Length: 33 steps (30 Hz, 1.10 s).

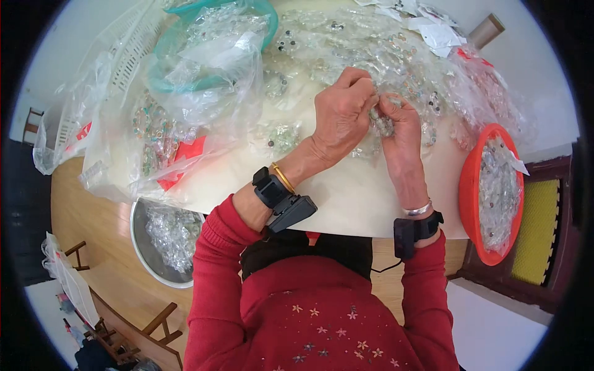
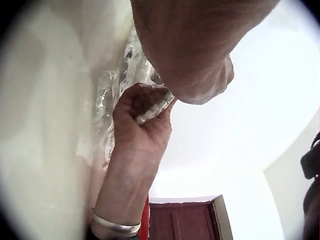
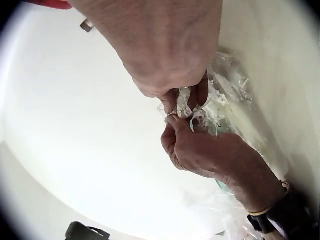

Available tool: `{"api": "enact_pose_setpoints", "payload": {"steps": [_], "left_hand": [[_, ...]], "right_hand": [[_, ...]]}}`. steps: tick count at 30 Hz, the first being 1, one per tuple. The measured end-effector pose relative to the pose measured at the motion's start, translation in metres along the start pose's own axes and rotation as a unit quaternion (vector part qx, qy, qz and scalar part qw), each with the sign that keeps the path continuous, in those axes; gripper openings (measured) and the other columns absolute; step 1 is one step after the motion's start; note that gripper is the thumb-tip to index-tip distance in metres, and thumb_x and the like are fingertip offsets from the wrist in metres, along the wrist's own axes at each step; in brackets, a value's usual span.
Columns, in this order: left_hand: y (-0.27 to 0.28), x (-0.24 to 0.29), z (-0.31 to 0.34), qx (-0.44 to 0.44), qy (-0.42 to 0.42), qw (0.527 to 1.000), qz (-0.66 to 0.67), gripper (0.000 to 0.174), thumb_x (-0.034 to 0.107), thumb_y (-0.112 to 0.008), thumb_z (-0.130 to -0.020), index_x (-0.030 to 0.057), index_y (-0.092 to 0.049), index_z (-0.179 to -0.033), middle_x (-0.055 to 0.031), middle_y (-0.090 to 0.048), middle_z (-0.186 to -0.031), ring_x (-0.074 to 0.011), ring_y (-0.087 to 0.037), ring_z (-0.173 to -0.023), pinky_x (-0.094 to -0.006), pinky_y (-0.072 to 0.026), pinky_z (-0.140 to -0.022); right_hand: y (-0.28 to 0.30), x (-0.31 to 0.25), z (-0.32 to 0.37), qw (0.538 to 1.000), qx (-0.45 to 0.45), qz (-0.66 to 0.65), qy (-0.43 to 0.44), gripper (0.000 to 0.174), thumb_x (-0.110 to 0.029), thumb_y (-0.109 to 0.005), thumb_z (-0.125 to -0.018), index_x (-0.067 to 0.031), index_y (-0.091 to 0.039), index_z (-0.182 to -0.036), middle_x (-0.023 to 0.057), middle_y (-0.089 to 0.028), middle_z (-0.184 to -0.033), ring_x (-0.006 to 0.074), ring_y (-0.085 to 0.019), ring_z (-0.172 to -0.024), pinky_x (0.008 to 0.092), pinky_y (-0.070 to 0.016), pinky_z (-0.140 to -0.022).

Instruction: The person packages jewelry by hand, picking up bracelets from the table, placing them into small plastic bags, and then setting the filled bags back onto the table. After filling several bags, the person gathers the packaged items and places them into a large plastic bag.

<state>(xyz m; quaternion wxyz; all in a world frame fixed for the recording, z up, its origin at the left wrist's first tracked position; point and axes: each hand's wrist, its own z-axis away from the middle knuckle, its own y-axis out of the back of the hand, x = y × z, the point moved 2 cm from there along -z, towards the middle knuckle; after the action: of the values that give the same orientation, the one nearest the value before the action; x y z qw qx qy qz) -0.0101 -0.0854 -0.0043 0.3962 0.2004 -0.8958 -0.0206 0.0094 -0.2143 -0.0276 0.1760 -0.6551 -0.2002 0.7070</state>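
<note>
Over the table my two hands meet fingertip to fingertip at a small clear plastic bag with pale beads in it, like a bagged bead bracelet [image 1: 382,122]. My left hand [image 1: 344,110] pinches its upper edge between thumb and fingers. Lower down, my right hand [image 1: 402,127] grips the same piece, its fingers curled round it. From the left wrist, a strand of whitish beads [image 2: 154,111] shows across the right palm. The left fingertips are partly hidden there behind the left wrist. Many similar bagged bracelets [image 1: 346,46] lie spread beyond the hands.
A red basin [image 1: 465,185] full of bagged pieces stands at the table's right edge. At the left are a teal basin [image 1: 270,31] and plastic bags of colourful beads [image 1: 154,133]. Below the table edge sits a metal bowl [image 1: 137,238]. A small bagged pile [image 1: 281,137] lies near the left forearm.
</note>
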Motion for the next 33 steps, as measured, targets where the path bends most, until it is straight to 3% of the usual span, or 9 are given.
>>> {"api": "enact_pose_setpoints", "payload": {"steps": [4, 8, 9, 11, 15, 17, 19, 25, 33], "left_hand": [[-0.001, 0.004, -0.001, -0.002, -0.066, 0.997, -0.038, 0.011, -0.004, -0.063, -0.070, 0.0002, -0.055, -0.077, -0.0135, -0.058, -0.091, -0.0199, -0.055, -0.063, -0.0277, -0.0447, -0.056], [-0.001, -0.001, -0.002, 0.003, 0.031, 1.000, -0.001, 0.004, 0.003, -0.061, -0.077, 0.0008, -0.057, -0.076, -0.0097, -0.060, -0.084, -0.0170, -0.055, -0.066, -0.0267, -0.0441, -0.061], [-0.001, -0.009, -0.002, -0.021, 0.134, 0.988, 0.078, 0.006, 0.006, -0.059, -0.079, 0.0008, -0.058, -0.077, -0.0078, -0.059, -0.082, -0.0157, -0.054, -0.067, -0.0261, -0.0434, -0.062], [-0.002, -0.022, 0.000, -0.069, 0.332, 0.912, 0.231, 0.014, 0.013, -0.057, -0.084, 0.0008, -0.060, -0.077, -0.0039, -0.058, -0.077, -0.0129, -0.053, -0.069, -0.0250, -0.0422, -0.065], [0.009, -0.020, -0.008, -0.023, 0.347, 0.894, 0.282, 0.024, 0.021, -0.055, -0.087, -0.0006, -0.060, -0.077, 0.0002, -0.056, -0.072, -0.0085, -0.050, -0.070, -0.0231, -0.0397, -0.065], [0.007, -0.017, -0.007, -0.049, 0.326, 0.909, 0.255, 0.023, 0.020, -0.056, -0.086, -0.0008, -0.060, -0.078, 0.0001, -0.055, -0.072, -0.0080, -0.049, -0.070, -0.0230, -0.0392, -0.064], [0.002, -0.012, -0.006, -0.102, 0.283, 0.932, 0.201, 0.020, 0.018, -0.060, -0.083, -0.0012, -0.061, -0.079, 0.0001, -0.055, -0.072, -0.0069, -0.047, -0.069, -0.0227, -0.0382, -0.062], [-0.003, -0.017, 0.002, -0.117, 0.260, 0.946, 0.157, 0.016, 0.014, -0.065, -0.078, -0.0012, -0.062, -0.082, 0.0008, -0.054, -0.071, -0.0061, -0.046, -0.068, -0.0214, -0.0368, -0.061], [-0.001, -0.020, 0.000, -0.086, 0.264, 0.948, 0.155, 0.012, 0.010, -0.063, -0.078, -0.0011, -0.063, -0.084, 0.0015, -0.054, -0.071, -0.0061, -0.046, -0.067, -0.0207, -0.0365, -0.061]], "right_hand": [[0.004, 0.000, -0.002, 1.000, 0.000, 0.004, -0.004, 0.013, -0.006, -0.067, -0.077, 0.0005, -0.063, -0.087, 0.0062, -0.062, -0.076, 0.0123, -0.055, -0.066, 0.0227, -0.0432, -0.064], [0.010, -0.002, -0.007, 0.999, -0.030, 0.032, -0.009, 0.016, -0.008, -0.067, -0.078, -0.0037, -0.062, -0.093, 0.0048, -0.063, -0.079, 0.0138, -0.059, -0.073, 0.0269, -0.0475, -0.064], [0.011, -0.004, -0.008, 0.999, -0.029, 0.031, -0.009, 0.016, -0.008, -0.067, -0.078, -0.0037, -0.062, -0.093, 0.0048, -0.063, -0.079, 0.0138, -0.059, -0.073, 0.0269, -0.0475, -0.064], [0.014, -0.008, -0.009, 0.998, -0.052, 0.022, -0.020, 0.017, -0.006, -0.066, -0.078, -0.0025, -0.061, -0.095, 0.0059, -0.064, -0.081, 0.0142, -0.060, -0.074, 0.0278, -0.0487, -0.063], [0.016, -0.015, -0.012, 0.999, -0.030, -0.015, 0.011, 0.019, -0.005, -0.066, -0.078, -0.0004, -0.061, -0.096, 0.0068, -0.064, -0.080, 0.0130, -0.060, -0.072, 0.0252, -0.0492, -0.066], [0.013, -0.019, -0.011, 0.999, -0.014, -0.031, 0.030, 0.019, -0.005, -0.066, -0.078, 0.0004, -0.062, -0.096, 0.0070, -0.064, -0.079, 0.0123, -0.060, -0.071, 0.0236, -0.0491, -0.067], [0.004, -0.020, -0.008, 0.998, -0.018, 0.011, 0.064, 0.020, -0.004, -0.065, -0.078, 0.0004, -0.062, -0.098, 0.0067, -0.064, -0.080, 0.0113, -0.060, -0.069, 0.0222, -0.0477, -0.064], [0.006, -0.019, -0.006, 0.989, -0.059, 0.116, 0.076, 0.024, -0.001, -0.062, -0.080, -0.0006, -0.059, -0.104, 0.0085, -0.066, -0.088, 0.0112, -0.061, -0.074, 0.0199, -0.0457, -0.066], [0.005, -0.020, -0.004, 0.941, -0.020, 0.301, 0.151, 0.014, -0.012, -0.069, -0.077, -0.0023, -0.066, -0.088, 0.0000, -0.063, -0.071, 0.0049, -0.054, -0.062, 0.0177, -0.0405, -0.057]]}}
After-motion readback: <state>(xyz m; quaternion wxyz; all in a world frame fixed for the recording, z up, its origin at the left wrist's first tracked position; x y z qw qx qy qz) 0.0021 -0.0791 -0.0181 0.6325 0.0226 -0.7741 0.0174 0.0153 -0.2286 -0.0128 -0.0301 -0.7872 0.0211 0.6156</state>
